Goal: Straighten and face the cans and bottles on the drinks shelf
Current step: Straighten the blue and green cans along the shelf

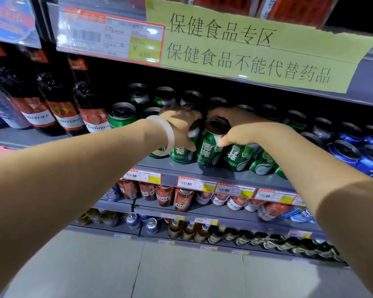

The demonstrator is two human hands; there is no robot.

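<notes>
1. Grey drinks shelf (181, 166): green cans along front edge.
2. L hand (177, 123) grasps one front can (182, 151).
3. R hand (239, 127) wraps neighbouring can (211, 145), prob. touching the first.

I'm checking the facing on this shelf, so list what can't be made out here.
All in the head view:
- Green can in the left hand: label partly covered by the grip and bangle.
- Green can under the right hand: tilted, upper label hidden by the thumb.
- Back-row cans: only dark tops show.
- Price tags: print too small.
- Blue cans: cut off by the right edge.
</notes>
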